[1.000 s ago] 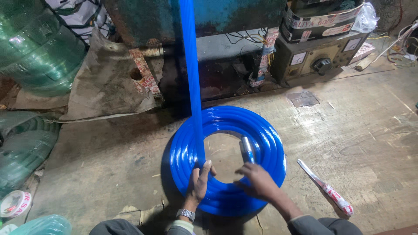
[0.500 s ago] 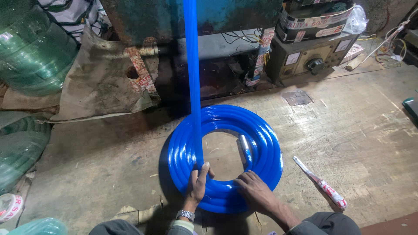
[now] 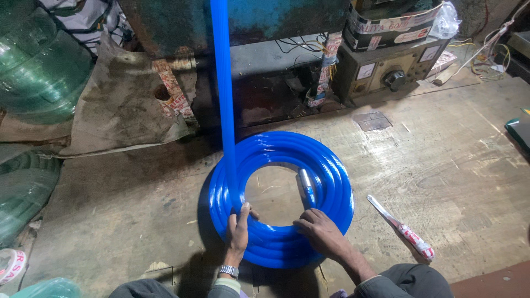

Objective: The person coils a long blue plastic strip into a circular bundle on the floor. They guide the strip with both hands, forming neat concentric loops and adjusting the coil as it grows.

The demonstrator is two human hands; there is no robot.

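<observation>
A coil of blue hose [image 3: 331, 182] lies flat on the wooden floor in front of me. One run of the blue hose [image 3: 222, 83] rises straight up from the coil's left side and leaves the top of the view. My left hand [image 3: 238, 226] lies palm down on the coil's near left part, at the foot of that rising run. My right hand [image 3: 320, 234] presses flat on the coil's near right part. Inside the ring, a hose end with a metal fitting [image 3: 305, 185] rests against the inner loops.
A knife with a taped handle [image 3: 402, 227] lies on the floor right of the coil. Green hose coils [image 3: 38, 77] are stacked at the left, a sack [image 3: 121, 105] beside them. A rusty machine base [image 3: 265, 60] and a metered box [image 3: 386, 72] stand behind. A tape roll [image 3: 11, 265] sits at the lower left.
Both hands have slid a little along the near side of the coil. My right hand moved from the inner rim onto the top of the loops.
</observation>
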